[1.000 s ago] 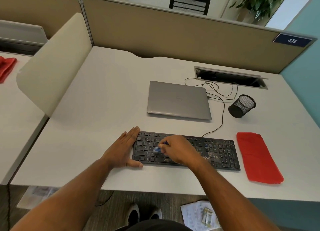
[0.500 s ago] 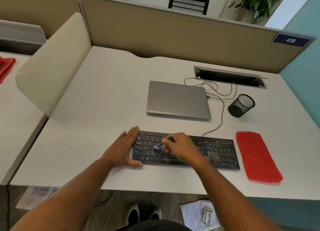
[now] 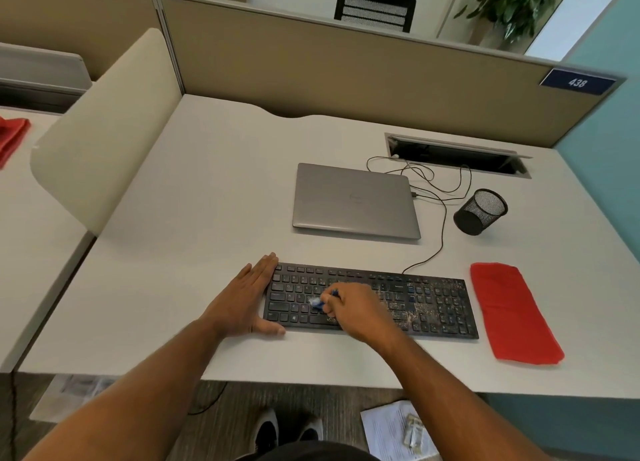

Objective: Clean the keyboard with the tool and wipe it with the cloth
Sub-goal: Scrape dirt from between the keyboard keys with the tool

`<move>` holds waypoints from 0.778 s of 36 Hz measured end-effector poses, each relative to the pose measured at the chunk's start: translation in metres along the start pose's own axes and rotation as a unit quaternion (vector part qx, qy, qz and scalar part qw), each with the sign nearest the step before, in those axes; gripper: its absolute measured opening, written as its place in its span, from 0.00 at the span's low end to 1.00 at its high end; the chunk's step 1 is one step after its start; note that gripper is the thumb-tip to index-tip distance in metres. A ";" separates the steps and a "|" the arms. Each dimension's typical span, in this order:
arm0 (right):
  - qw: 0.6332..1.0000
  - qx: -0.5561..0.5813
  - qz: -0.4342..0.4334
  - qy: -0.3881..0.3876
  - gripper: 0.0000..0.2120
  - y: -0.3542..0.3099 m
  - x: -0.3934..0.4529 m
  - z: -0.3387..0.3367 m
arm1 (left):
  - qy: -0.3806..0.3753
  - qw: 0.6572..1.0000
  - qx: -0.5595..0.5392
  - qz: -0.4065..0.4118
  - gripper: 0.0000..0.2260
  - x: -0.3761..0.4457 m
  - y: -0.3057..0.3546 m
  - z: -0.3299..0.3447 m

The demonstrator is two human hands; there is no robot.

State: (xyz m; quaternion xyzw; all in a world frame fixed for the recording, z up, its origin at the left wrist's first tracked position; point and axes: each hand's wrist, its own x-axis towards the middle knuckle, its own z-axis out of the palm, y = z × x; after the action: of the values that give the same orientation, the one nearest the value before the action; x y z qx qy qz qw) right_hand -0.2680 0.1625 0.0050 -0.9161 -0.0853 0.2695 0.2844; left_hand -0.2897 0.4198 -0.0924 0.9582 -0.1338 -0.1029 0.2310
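Note:
A black keyboard (image 3: pixel 436 305) lies near the front edge of the white desk, with pale crumbs scattered over its right half. My right hand (image 3: pixel 356 310) grips a small blue cleaning tool (image 3: pixel 323 300), whose pale tip touches the keys left of the keyboard's middle. My left hand (image 3: pixel 247 298) lies flat with straight fingers against the keyboard's left end, thumb along its front edge. A red cloth (image 3: pixel 512 313) lies flat on the desk just right of the keyboard.
A closed grey laptop (image 3: pixel 355 201) sits behind the keyboard. A black mesh cup (image 3: pixel 479 211) lies tipped at its right, with cables running to a cable slot (image 3: pixel 457 152). A beige divider (image 3: pixel 100 131) stands at the left. Papers (image 3: pixel 398 429) lie on the floor.
My right hand has swept the tool back and forth in small strokes over the keys left of the middle. The left hand has stayed in place.

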 end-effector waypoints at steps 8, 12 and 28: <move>0.999 -0.005 -0.016 0.050 0.10 0.012 -0.001 -0.010 | -0.002 1.000 -0.004 0.003 0.65 0.000 0.000 0.000; 0.999 -0.038 -0.017 -0.002 0.10 0.015 -0.004 -0.008 | -0.001 1.000 -0.005 0.003 0.65 0.000 0.000 -0.001; 0.999 0.020 -0.027 0.027 0.10 0.022 -0.011 -0.020 | 0.002 1.000 -0.006 0.005 0.65 0.000 -0.001 0.000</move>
State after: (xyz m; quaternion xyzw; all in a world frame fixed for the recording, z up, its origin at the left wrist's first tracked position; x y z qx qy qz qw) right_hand -0.2668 0.1310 0.0112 -0.9146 -0.0970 0.2385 0.3117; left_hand -0.2897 0.4205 -0.0933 0.9562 -0.1380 -0.1010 0.2376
